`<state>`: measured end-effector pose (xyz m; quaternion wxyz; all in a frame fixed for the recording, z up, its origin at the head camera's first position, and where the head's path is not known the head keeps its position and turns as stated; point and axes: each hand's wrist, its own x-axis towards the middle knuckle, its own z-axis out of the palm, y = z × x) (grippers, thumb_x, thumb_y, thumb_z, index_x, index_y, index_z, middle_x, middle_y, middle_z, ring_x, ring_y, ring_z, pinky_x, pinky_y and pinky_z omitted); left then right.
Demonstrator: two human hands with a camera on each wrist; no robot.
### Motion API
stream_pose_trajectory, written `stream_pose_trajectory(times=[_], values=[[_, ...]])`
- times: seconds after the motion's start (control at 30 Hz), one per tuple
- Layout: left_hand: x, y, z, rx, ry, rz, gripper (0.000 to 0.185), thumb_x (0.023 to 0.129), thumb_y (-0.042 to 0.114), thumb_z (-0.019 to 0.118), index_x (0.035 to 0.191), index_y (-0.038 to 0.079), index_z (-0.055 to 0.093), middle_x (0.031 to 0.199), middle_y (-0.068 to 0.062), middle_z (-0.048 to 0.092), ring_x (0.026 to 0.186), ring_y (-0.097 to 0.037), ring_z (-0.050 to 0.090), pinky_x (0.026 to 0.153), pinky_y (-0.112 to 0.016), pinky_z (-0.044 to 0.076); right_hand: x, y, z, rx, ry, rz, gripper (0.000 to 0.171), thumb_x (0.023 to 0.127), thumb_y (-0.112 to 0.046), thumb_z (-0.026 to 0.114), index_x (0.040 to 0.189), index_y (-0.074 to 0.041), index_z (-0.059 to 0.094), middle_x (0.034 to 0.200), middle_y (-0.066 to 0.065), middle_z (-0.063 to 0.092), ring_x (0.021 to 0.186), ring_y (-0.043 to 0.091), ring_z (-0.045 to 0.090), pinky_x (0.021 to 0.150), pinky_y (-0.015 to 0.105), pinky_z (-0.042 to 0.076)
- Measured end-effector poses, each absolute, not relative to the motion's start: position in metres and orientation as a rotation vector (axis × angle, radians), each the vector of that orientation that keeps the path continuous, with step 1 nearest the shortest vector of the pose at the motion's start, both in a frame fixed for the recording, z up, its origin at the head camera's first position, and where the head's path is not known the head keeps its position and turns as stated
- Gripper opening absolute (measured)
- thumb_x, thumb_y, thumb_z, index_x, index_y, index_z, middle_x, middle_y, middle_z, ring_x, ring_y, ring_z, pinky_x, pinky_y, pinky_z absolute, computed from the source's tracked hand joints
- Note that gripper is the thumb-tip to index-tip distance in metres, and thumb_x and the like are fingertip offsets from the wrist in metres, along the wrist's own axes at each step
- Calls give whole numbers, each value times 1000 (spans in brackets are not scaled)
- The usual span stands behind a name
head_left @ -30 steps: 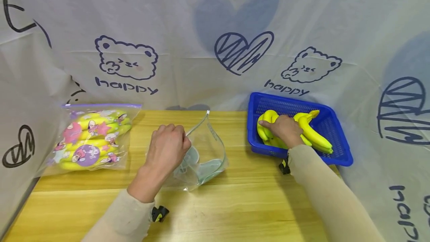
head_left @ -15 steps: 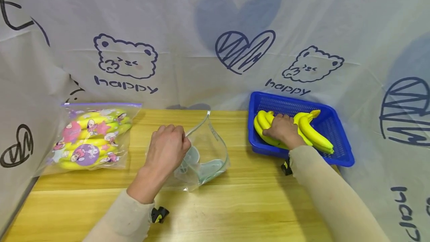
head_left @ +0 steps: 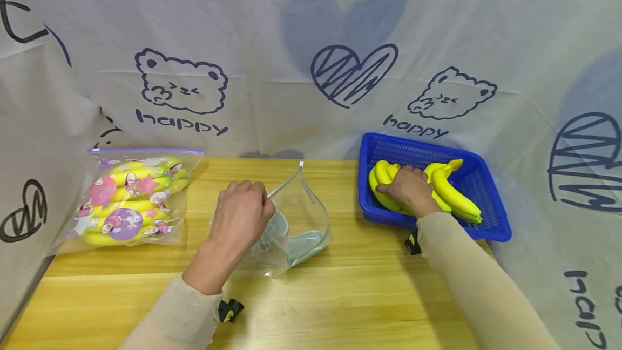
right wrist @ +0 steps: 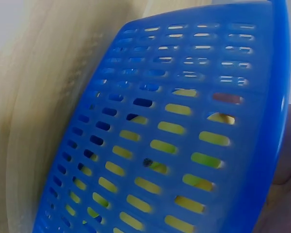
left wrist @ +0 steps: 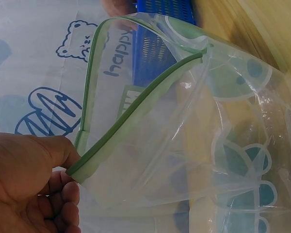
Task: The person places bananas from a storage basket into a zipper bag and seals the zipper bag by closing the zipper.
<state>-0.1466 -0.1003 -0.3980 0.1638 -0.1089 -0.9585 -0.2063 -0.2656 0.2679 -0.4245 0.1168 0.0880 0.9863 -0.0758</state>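
Bananas (head_left: 449, 190) in a yellow bunch, lying inside the blue slotted basket (head_left: 478, 177) at the right end of the wooden table (head_left: 340, 307), under the right hand (head_left: 410, 189), fingers curled over the bunch and gripping it. Clear zip bag (head_left: 296, 220) near the table's middle, standing open, green zip strip pinched at one corner by the left hand (head_left: 240, 215). Second zip bag (head_left: 131, 199) at the far left, sealed with a purple strip, printed with cartoon figures and stars, already filled with bananas. Legible writing: "happy" under each drawn bear on the backdrop sheet (head_left: 311, 26), twice across the back; other lettering at the sheet's edges too cut off to read. From the left wrist view: thumb and fingers (left wrist: 43, 160) closed on the end of the green zip strip (left wrist: 136, 104), bag mouth gaping, pale green-blue shapes printed on the film, "happy" seen reversed through the plastic, none of it clear from the head view. From the right wrist view: only the basket wall (right wrist: 174, 121) close up, yellow showing through the slots, grip itself hidden; hand on the bunch plain from the head view alone.
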Motion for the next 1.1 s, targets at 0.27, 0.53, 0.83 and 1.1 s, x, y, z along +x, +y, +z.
stream_pose_trajectory(times=[0.27,0.53,0.83,1.1], values=[[-148,-99,-397,-308,-2737,-596,16,86,6,63,72,10,57,69,-6,53,69,-30,50,66,-43,44,-269,275,-426,308,2821,-261,99,92,-56,63,150,18,33,145,43,42,137,61,36,112,78,30],[-149,-102,-396,-293,-2784,-610,14,88,8,61,74,11,58,71,-4,54,71,-28,50,68,-43,44,-266,282,-420,292,2867,-252,100,90,-55,66,148,19,31,144,42,40,135,60,35,110,77,31],[-147,-105,-396,-271,-2821,-643,14,89,9,60,75,11,58,73,-4,55,73,-29,51,71,-43,43,-260,282,-411,245,2978,-218,95,86,-55,70,139,18,39,134,40,46,125,58,43,106,74,36],[-149,-104,-394,-260,-2852,-665,14,91,11,61,77,11,58,75,-5,57,76,-30,52,72,-42,42,-250,279,-394,202,3077,-212,86,86,-53,72,126,17,44,123,39,49,117,56,47,100,73,41]])
